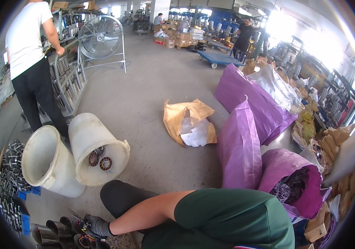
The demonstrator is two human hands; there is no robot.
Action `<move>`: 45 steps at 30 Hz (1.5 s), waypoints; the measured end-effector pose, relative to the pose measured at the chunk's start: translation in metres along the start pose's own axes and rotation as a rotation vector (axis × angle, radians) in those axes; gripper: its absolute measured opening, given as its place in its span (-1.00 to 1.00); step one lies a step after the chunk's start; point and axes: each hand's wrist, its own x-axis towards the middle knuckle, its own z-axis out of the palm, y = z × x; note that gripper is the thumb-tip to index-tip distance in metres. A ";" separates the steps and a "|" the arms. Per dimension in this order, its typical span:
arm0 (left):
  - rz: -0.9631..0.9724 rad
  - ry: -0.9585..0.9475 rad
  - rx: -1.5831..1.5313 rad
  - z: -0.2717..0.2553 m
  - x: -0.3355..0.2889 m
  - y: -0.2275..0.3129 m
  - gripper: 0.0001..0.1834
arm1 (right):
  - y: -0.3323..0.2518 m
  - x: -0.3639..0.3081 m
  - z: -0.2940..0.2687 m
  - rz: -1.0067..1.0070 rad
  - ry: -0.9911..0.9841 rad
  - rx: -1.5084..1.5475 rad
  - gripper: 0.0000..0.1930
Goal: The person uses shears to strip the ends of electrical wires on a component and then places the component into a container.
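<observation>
My right hand [96,226], in a grey knitted glove, reaches across to the lower left. Its fingers curl down over a dark motor stator [77,226] with red and yellow wires, though the fingertips are partly hidden. Beside it stand several dark metal cylinders [53,236], open at the top. Outside the picture, or behind my arm, is my left hand. Two white plastic barrels stand near my knee: an upright barrel [40,155] and a tilted barrel [98,149]. Inside the tilted one lie a few round stators [105,163] with reddish windings.
Metal shafts [13,166] fill blue crates at far left. A person in white [30,37] grips a loaded trolley [67,79] near a large fan [100,37]. Torn brown paper [187,116] lies on the floor. Purple sacks [239,145] stand right, a blue cart [219,57] beyond.
</observation>
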 end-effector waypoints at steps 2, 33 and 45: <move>-0.018 0.002 -0.005 -0.001 -0.010 -0.014 -0.67 | -0.015 -0.015 0.004 0.183 -0.078 0.273 -0.93; -0.012 0.080 -0.182 -0.018 -0.026 -0.024 -0.59 | 0.001 -0.032 0.026 -0.089 0.116 -0.263 -0.77; -0.085 0.087 -0.212 -0.006 -0.020 -0.005 -0.59 | -0.009 0.001 0.003 -0.025 0.271 -0.315 -0.64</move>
